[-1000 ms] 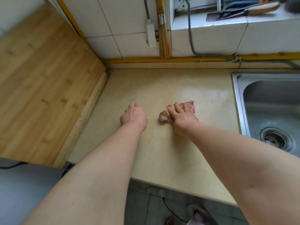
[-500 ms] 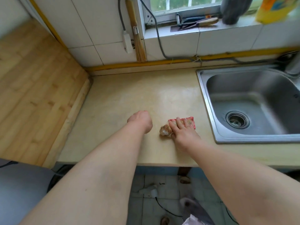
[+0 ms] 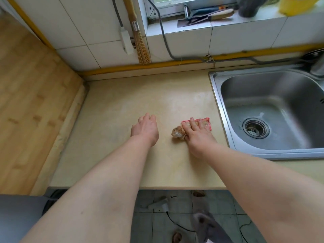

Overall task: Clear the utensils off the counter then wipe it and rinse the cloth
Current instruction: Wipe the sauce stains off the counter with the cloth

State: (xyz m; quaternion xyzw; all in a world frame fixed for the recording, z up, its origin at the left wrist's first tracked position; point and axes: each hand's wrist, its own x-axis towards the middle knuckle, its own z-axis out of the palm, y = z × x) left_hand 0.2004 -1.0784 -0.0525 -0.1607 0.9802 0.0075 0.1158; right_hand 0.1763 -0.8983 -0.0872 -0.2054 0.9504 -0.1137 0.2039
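Observation:
A small pink-edged cloth (image 3: 206, 121) lies on the beige counter (image 3: 143, 95), with a bunched brownish end sticking out to the left. My right hand (image 3: 197, 135) presses flat on the cloth with straight fingers, close to the sink's left rim. My left hand (image 3: 144, 128) rests on the bare counter a little to the left, fingers loosely curled under and holding nothing. The steel sink (image 3: 217, 95) lies just to the right of the cloth.
A large bamboo board (image 3: 33, 102) covers the left side. A bamboo brush (image 3: 140, 42) and a power strip (image 3: 126, 41) hang on the tiled wall. Knives and scissors (image 3: 206, 14) lie on the window ledge. A yellow pipe (image 3: 157, 65) runs along the back.
The camera has swung right and up, bringing the sink into view. My right hand with the cloth has slid toward the sink's edge. My left hand stays beside it.

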